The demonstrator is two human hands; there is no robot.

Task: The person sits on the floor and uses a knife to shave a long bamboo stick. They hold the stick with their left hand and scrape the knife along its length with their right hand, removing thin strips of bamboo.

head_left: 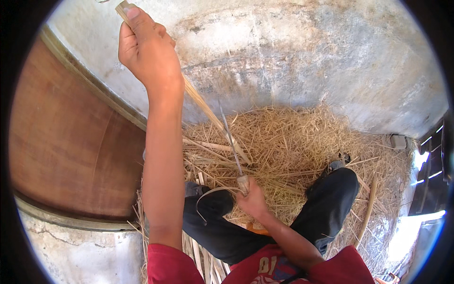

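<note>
My left hand [151,49] is raised at the upper left, its thumb and fingers closed round the top of a long, pale bamboo strip [201,101]. The strip slants down to the right, its lower end over the shavings between my feet. My right hand [254,199], low between my knees, grips the light handle of a knife [243,183]. The thin blade points up and away and crosses the strip near its lower end; whether it touches is unclear. A thin, curled sliver [201,201] hangs beside my right hand over my left leg.
A thick heap of straw-like shavings [293,137] covers the ground against a stained wall [293,57]. A brown wooden panel [75,137] stands at the left. Several cut strips [208,260] lie below my left leg. At the right are a long stick [368,210] and a small grey block [398,141].
</note>
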